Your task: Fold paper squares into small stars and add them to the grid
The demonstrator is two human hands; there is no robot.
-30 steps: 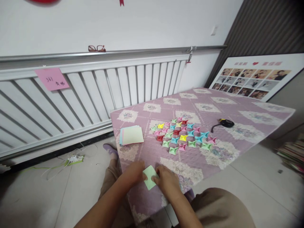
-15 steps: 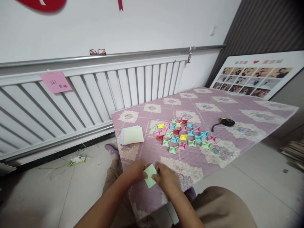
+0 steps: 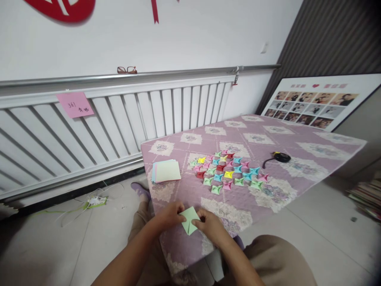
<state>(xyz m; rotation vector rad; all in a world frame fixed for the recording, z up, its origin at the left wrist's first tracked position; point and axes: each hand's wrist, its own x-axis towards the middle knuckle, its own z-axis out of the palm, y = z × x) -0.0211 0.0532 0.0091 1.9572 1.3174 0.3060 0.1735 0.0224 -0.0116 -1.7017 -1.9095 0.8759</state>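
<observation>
A small folded square of light green paper [image 3: 189, 217] is held between both hands over the near end of the table, one corner toward me. Its left corner is pinched by my left hand [image 3: 172, 214], thumb on top. On the opposite corner, my right hand [image 3: 210, 225] grips with thumb above and fingers beneath. A dark slit shows between the flaps near the lower corner. Beyond the hands, several folded paper stars [image 3: 228, 174] in green, pink, blue, red and yellow lie in rows. Left of them rests a stack of coloured paper sheets [image 3: 168, 171], pale cream on top.
A purple patterned cloth [image 3: 184, 254] covers the table. A black cable with a yellow part [image 3: 281, 157] lies at the right. Behind stand a white radiator [image 3: 172, 107] and a photo board [image 3: 315, 105]. A power strip [image 3: 97, 201] with cords lies on the floor.
The slit between the green paper's flaps shows more plainly now. Both hands keep their hold at its side corners. The camera view has shifted slightly.
</observation>
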